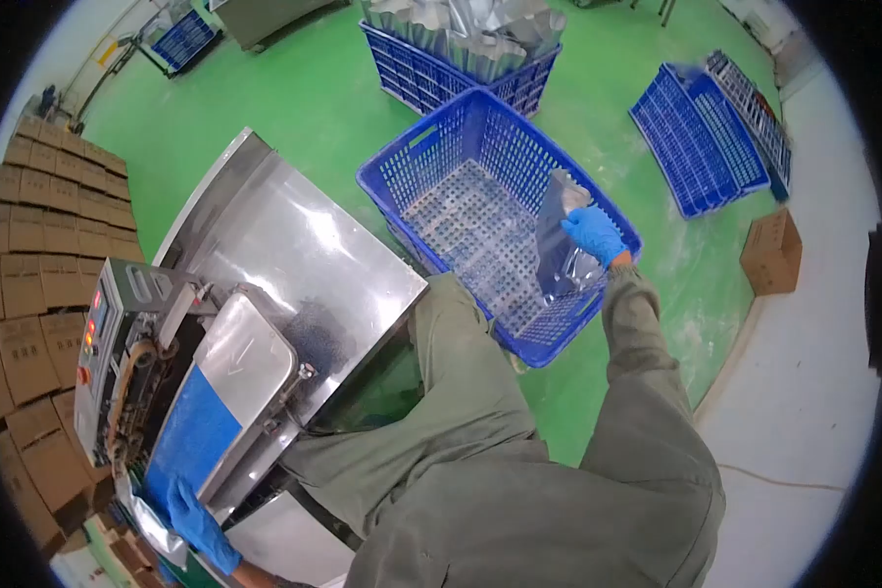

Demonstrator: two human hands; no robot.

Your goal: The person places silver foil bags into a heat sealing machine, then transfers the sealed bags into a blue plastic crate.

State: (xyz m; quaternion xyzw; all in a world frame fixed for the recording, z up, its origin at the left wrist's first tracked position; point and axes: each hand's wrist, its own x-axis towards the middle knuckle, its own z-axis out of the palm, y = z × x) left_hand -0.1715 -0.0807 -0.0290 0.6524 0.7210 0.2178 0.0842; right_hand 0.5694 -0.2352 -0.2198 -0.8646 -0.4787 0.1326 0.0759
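Note:
My right hand (595,235), in a blue glove, reaches into a blue plastic crate (431,250). Its fingers are closed on the upper part of a silver foil pouch (559,257), which hangs against the crate's right side. At the lower left, my gloved left hand (201,527) rests with fingers stretched out by the near end of a blue conveyor belt (194,431). Beside those fingers lies another shiny silver pouch (155,519), partly hidden at the machine's edge. The belt belongs to a band sealing machine (108,343) with lit red displays.
A steel table (284,230) stands between the sealer and the crate. Behind, a second blue crate (431,83) is heaped with silver pouches. Stacked cartons (44,284) line the left. More blue crates (691,137) and a cardboard box (771,252) stand at right on the green floor.

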